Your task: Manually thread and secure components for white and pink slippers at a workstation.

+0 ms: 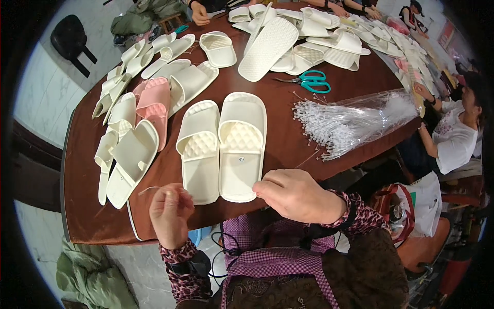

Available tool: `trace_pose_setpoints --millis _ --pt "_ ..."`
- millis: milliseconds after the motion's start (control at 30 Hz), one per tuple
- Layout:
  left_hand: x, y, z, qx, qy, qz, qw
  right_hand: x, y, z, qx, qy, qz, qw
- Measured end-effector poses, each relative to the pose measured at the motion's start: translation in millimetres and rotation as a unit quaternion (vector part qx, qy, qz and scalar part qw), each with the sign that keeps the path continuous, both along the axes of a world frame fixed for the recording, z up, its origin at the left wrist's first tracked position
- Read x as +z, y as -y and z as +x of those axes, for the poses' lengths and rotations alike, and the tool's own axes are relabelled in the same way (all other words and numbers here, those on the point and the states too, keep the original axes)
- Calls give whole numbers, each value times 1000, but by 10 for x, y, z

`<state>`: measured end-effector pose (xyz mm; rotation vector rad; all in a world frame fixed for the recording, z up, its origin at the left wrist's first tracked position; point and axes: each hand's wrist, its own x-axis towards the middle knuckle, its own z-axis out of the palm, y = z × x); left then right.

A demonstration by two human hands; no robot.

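A pair of white slippers lies side by side in front of me, the left slipper (199, 154) touching the right slipper (242, 149), toes pointing away. My left hand (171, 212), just off the left slipper's heel, is closed in a pinch on a thin white plastic tie (148, 189). My right hand (298, 196) is closed too, its fingertips over the heel edge of the right slipper. Whatever those fingers hold, if anything, is hidden.
Teal-handled scissors (314, 81) and a bundle of white plastic ties (355, 121) in clear wrap lie at the right. White slippers, with a pink slipper (154, 103) among them, fill the table's left side. More slippers (270, 49) are piled at the back. A co-worker (458, 123) sits at right.
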<state>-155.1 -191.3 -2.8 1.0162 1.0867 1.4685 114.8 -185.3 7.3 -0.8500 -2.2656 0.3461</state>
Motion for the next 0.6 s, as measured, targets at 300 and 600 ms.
trace_pose_setpoints --millis 300,600 --pt "238 336 228 -17 -311 36 950 109 -72 -137 -44 77 110 990" --pt "384 241 364 -57 -453 180 872 393 34 -276 24 36 212 976"
